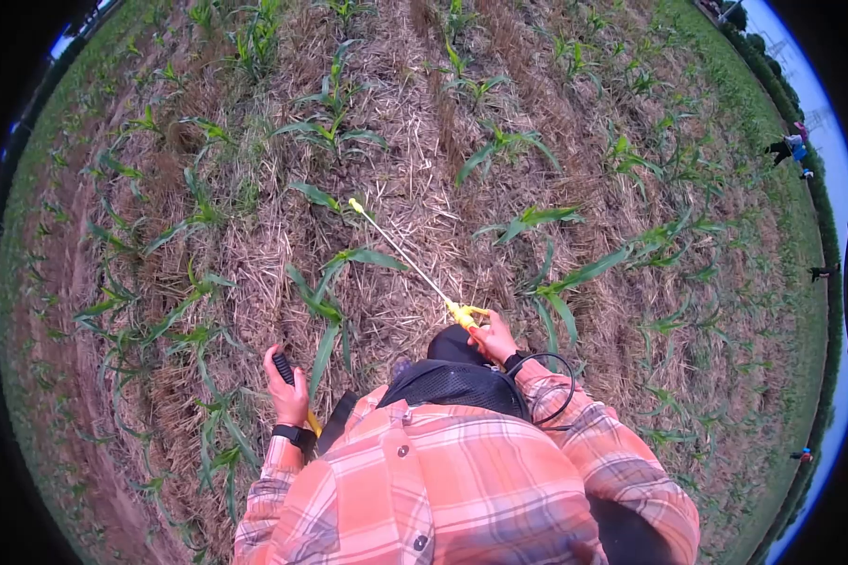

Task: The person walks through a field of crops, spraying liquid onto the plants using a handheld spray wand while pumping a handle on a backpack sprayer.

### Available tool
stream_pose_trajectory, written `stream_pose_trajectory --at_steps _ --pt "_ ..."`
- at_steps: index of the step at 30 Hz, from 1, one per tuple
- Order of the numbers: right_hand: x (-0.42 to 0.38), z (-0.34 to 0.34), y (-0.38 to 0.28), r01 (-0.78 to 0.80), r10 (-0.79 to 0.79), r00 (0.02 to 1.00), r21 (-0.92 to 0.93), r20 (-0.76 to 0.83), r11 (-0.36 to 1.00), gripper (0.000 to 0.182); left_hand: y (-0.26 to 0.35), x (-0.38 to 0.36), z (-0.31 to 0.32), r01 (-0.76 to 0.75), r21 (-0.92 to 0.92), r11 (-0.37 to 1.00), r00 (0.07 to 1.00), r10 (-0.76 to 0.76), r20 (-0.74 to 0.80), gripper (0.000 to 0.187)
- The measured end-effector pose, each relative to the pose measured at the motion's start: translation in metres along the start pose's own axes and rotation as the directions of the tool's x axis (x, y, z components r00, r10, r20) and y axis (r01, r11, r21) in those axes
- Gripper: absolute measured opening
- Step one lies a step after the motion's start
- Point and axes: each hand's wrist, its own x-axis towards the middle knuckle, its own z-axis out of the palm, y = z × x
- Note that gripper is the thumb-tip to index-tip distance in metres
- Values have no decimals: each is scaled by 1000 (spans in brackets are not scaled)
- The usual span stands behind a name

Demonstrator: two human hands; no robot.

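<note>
My right hand (495, 341) is closed around the yellow handle of a spray wand (407, 256). The pale lance slants forward and left over the straw, ending in a yellow nozzle (355, 204) near a young corn plant (317, 196). A thin black hose (572, 388) loops beside my right wrist. Low on the left, my left hand (290, 395) grips the black ribbed end of a pump lever (283, 367); a yellow part of the lever shows below the hand. Any sprayer tank is out of sight.
Rows of young corn plants (565, 282) grow through straw-covered soil (415, 141) on all sides, with leaves close to both hands. A bare dirt strip (83, 348) runs at far left. Several distant people (791, 149) stand along the right field edge, near trees and a pylon.
</note>
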Motion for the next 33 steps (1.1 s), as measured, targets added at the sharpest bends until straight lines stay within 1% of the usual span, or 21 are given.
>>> stream_pose_trajectory --at_steps 1,2,3,4,6,8,10,11,12,13,14,15,16,18,19,22,24,26,28,30,33 --pt "8 2 -8 10 -9 999 -24 50 1000 51 2 4 2 -58 77 995 998 61 -29 48" --pt "15 4 -16 20 -15 995 -49 100 999 52 2 9 4 -59 78 995 998 61 -30 48" --pt "18 8 -28 18 -11 995 -62 101 998 52 0 15 6 5 32 999 1000 -4 -30 49" --pt "25 9 -37 14 -4 986 -59 167 998 54 -2 21 7 67 -14 998 997 -67 -27 50" --pt "53 8 -36 60 -51 965 -25 258 998 55 0 38 14 71 -35 997 996 -73 -45 50" --pt "83 -1 -34 106 -92 961 -42 260 993 55 14 57 23 -19 97 995 991 32 -132 49" --pt "107 -15 -38 136 -140 959 32 247 990 57 21 79 37 -22 92 996 990 35 -138 49" --pt "117 -26 -39 66 -63 974 -7 219 998 57 24 90 43 24 110 994 996 -14 -92 50" --pt "124 -37 -46 65 -65 975 6 212 998 57 32 104 51 69 130 989 997 -64 -46 50" --pt "125 -49 -58 16 -10 990 -40 143 999 58 32 118 62 -97 237 967 991 115 -65 50" --pt "128 -61 -66 -37 43 996 -85 73 996 60 33 127 71 -107 239 965 991 123 -54 50" --pt "139 -72 -58 -10 11 1000 -51 27 999 65 39 138 79 -89 203 975 994 99 -38 50" --pt "147 -87 -60 -47 44 996 30 78 998 68 49 148 87 -70 166 984 997 74 -21 49" --pt "153 -108 -59 -64 67 995 47 -67 997 62 70 163 102 -106 155 982 994 111 -18 49" --pt "157 -118 -62 -85 97 992 147 -78 985 54 81 170 109 -98 139 985 995 99 1 49" --pt "170 -150 -59 -46 92 974 216 -207 975 48 104 195 127 -77 125 989 996 71 52 49" --pt "181 -169 -55 3 86 955 299 -284 954 44 110 208 140 -240 181 954 971 238 31 49" --pt "191 -187 -51 41 84 935 339 -345 940 43 113 216 149 -192 154 969 981 189 37 48" --pt "187 -204 -65 33 147 923 455 -356 890 38 116 223 155 -142 130 981 989 136 50 48" --pt "187 -221 -72 28 190 900 486 -393 874 36 121 234 161 -251 199 947 968 250 31 49" --pt "187 -246 -80 101 184 864 520 -468 848 31 126 249 167 -289 231 929 957 286 47 49"
